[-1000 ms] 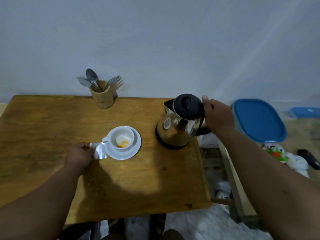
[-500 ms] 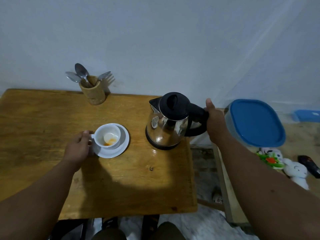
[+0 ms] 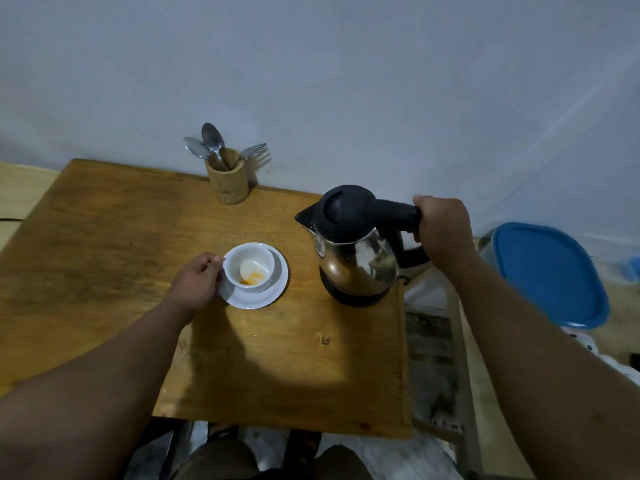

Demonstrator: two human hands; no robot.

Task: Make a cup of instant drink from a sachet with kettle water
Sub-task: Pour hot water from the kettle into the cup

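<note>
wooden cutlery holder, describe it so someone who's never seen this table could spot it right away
Start at the wooden table and follow its far edge, along the pale wall. There, left of the kettle and behind the white cup, stands the wooden cutlery holder. It is the only upright wooden cylinder, with spoons and a fork sticking out of its top.

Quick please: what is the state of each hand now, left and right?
Left hand: closed on the handle side of the white cup.
Right hand: closed around the kettle handle.
</note>
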